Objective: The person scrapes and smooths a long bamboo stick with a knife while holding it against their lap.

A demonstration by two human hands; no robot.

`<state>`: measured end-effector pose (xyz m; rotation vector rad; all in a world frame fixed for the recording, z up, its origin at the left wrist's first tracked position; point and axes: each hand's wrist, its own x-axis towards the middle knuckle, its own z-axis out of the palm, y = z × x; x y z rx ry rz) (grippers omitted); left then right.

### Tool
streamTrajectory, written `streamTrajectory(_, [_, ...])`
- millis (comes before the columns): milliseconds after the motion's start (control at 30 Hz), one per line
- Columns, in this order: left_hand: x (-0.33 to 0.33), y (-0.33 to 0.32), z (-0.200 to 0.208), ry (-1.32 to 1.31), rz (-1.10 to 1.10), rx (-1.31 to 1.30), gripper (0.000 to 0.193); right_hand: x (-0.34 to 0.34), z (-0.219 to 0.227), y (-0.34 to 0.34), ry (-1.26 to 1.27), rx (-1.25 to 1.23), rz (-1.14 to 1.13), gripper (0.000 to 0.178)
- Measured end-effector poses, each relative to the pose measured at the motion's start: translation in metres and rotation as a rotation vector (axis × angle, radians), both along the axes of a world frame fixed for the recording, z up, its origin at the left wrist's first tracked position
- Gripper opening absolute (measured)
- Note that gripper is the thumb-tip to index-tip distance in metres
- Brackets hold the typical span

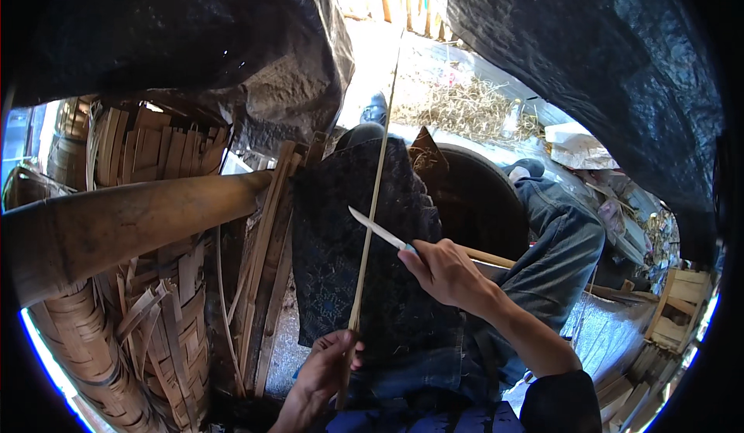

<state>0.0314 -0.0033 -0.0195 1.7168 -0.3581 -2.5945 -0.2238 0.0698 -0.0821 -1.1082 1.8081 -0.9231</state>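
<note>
My left hand (329,363) is closed around the near end of a long, thin bamboo strip (377,189). The strip runs away from me over my left thigh toward the bright ground outside. In my right hand (446,274) is a knife (380,230), gripped near the blade, its long pale handle (484,257) sticking out behind the hand toward the right. The blade points to the upper left and crosses the strip; whether it touches it I cannot tell. Under the strip, a dark patterned cloth (329,297) covers my left thigh.
A thick bamboo pole (139,216) juts in from the left above woven bamboo baskets (77,332) and upright slats (267,278). Between my legs stands a dark round container (480,200). Shavings (457,107) lie on the ground ahead. Black sheeting (589,53) hangs overhead.
</note>
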Motion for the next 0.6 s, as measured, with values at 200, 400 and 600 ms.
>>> streamTrajectory(200, [0.020,0.009,-0.001,-0.061,-0.062,0.161,0.019,0.011,0.006,0.013,0.036,0.060,0.176,0.048])
streamTrajectory(400, [0.017,0.013,-0.003,-0.111,-0.062,0.110,0.018,0.016,0.004,0.007,0.173,0.057,0.148,0.055])
streamTrajectory(600, [0.019,0.018,0.001,-0.167,-0.059,0.130,0.018,0.015,0.007,-0.003,0.255,0.216,0.071,0.048])
